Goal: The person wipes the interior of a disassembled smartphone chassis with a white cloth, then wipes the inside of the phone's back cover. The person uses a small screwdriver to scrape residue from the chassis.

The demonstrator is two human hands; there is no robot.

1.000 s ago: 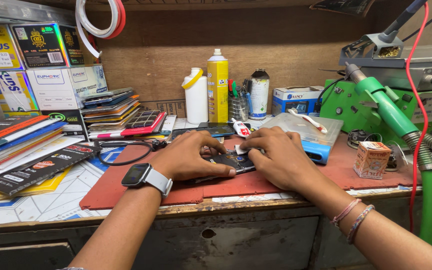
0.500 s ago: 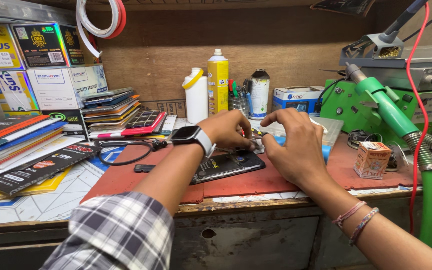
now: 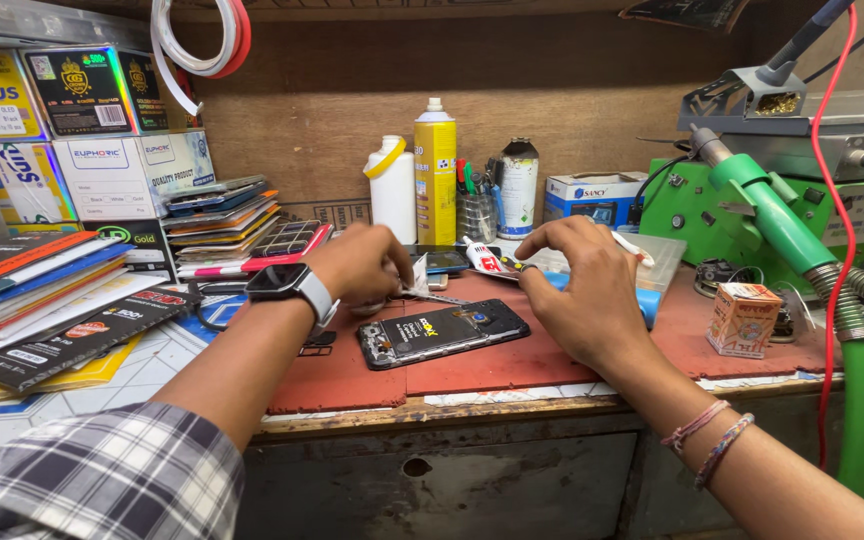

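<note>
While flat, opened black phone (image 3: 444,332) seems backless

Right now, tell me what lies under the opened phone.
The opened phone lies flat on a red mat, back open upward, apart from both hands. The mat rests on the wooden bench edge. What sits directly beneath the phone's body is covered.
</note>
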